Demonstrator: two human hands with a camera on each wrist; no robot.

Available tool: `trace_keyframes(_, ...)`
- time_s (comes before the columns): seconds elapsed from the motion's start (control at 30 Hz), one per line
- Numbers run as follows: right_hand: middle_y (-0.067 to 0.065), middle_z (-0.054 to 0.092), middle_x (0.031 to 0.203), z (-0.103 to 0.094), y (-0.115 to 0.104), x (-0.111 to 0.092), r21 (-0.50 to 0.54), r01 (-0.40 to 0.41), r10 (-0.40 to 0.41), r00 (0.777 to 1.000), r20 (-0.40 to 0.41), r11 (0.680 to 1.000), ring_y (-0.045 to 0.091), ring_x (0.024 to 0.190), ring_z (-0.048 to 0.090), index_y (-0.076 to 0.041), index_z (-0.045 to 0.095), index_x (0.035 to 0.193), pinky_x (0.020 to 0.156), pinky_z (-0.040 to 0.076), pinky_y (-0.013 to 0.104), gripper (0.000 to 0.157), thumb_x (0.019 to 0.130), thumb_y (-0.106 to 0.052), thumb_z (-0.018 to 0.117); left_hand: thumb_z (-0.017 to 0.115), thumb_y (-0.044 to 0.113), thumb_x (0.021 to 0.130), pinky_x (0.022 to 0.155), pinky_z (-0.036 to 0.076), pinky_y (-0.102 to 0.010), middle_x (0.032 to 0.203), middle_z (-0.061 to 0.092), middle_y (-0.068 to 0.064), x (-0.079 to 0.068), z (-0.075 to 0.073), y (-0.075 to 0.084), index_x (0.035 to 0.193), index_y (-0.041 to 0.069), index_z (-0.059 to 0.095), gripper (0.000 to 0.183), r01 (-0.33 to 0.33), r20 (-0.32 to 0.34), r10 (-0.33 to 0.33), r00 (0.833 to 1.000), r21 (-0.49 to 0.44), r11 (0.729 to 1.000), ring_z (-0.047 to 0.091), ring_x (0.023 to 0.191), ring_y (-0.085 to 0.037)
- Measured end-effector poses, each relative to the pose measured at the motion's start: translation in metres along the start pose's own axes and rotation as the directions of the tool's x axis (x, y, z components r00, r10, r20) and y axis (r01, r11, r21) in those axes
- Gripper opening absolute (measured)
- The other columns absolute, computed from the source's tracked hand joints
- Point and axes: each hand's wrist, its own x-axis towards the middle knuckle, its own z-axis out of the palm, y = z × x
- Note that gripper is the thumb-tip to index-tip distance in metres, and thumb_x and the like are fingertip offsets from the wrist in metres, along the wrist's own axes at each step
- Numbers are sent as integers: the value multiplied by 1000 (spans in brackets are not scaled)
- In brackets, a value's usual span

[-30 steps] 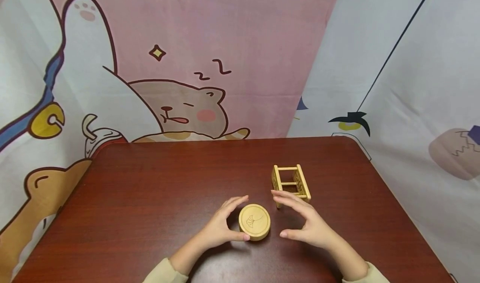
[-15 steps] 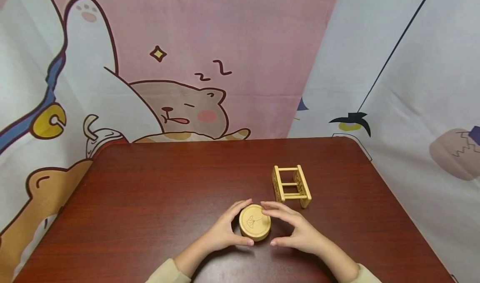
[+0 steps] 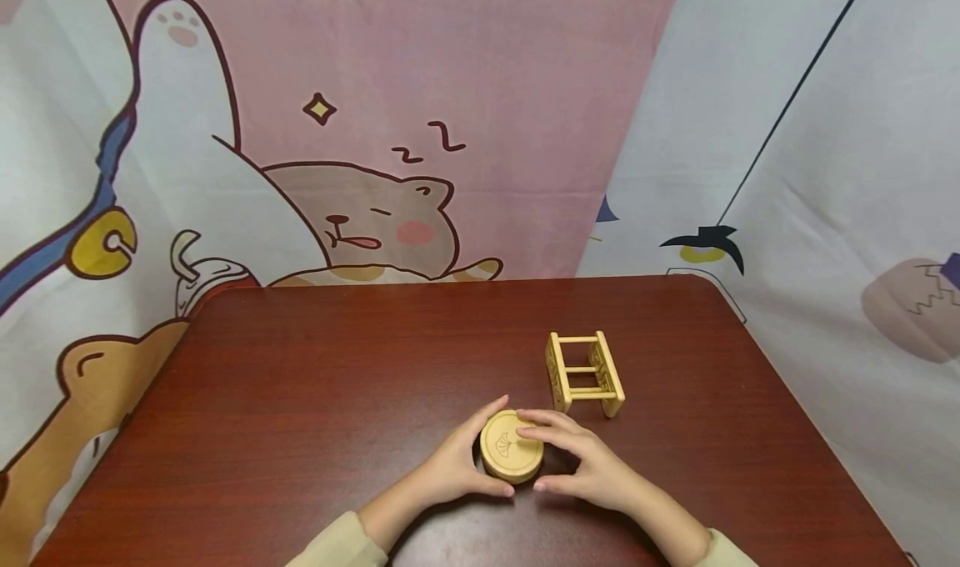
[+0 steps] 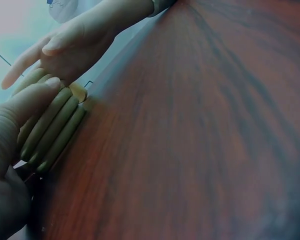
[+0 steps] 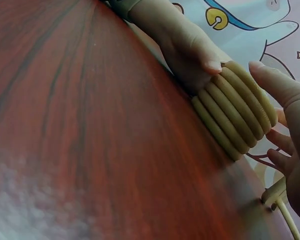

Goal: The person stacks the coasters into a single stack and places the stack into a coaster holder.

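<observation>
A stack of several round wooden coasters (image 3: pixel 510 459) stands on the table between the two hands, its top one engraved with a ginkgo leaf. My left hand (image 3: pixel 457 465) curves round the left side, and in the left wrist view its thumb (image 4: pixel 35 100) lies against the stacked edges. The right hand (image 3: pixel 588 465) reaches in from the right with fingertips over the top coaster. Its thumb (image 5: pixel 277 82) is held apart from the stack in the right wrist view. Behind them stands a small wooden coaster rack (image 3: pixel 588 394) with carved sides and crossbars.
The dark red-brown wooden table (image 3: pixel 300 400) has a far edge against a cartoon-printed cloth (image 3: pixel 525 92). More of this cloth hangs along the left and right sides. The rack stands just beyond the right fingers.
My right hand has moved left to the coaster stack, its fingertips now over the top coaster. The left hand has shifted slightly right around the stack. The rack stays put.
</observation>
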Motion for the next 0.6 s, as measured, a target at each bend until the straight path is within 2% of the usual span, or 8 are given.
trace_keyframes(0.17, 19, 44, 141, 3, -1, 1, 8, -29, 29, 999, -14, 1000, 30, 129, 42, -6, 57, 131, 105, 30, 28, 61, 75, -11, 80, 92, 22, 60, 106, 27, -52, 148, 37, -7, 3, 2, -2, 153, 19, 22, 117, -20, -1, 21, 1000, 27, 999, 34, 134, -24)
trace_keyframes(0.3, 24, 46, 136, 2, -14, 7, 11, -8, 8, 999, -37, 1000, 35, 125, 45, -1, 59, 127, 105, 31, 27, 57, 74, -4, 80, 93, 19, 58, 106, 28, -50, 147, 39, -9, 4, 3, -3, 153, 18, 21, 120, -39, 0, 39, 999, 54, 998, 36, 133, -23)
trace_keyframes(0.43, 26, 48, 134, -1, -25, 13, -6, 12, -13, 999, -52, 1000, 34, 125, 46, -1, 60, 124, 105, 30, 25, 54, 74, -4, 80, 93, 16, 56, 105, 31, -48, 146, 40, -6, 5, 4, -4, 153, 18, 21, 121, -41, -4, 41, 999, 96, 994, 39, 131, -22)
trace_keyframes(0.6, 27, 47, 134, -1, -25, 13, -19, 9, -11, 998, -66, 1000, 34, 125, 46, -2, 62, 122, 105, 29, 25, 51, 74, -4, 80, 93, 13, 55, 104, 33, -46, 144, 42, -4, 6, 3, -5, 153, 16, 23, 121, -54, -4, 55, 998, 137, 989, 42, 128, -21)
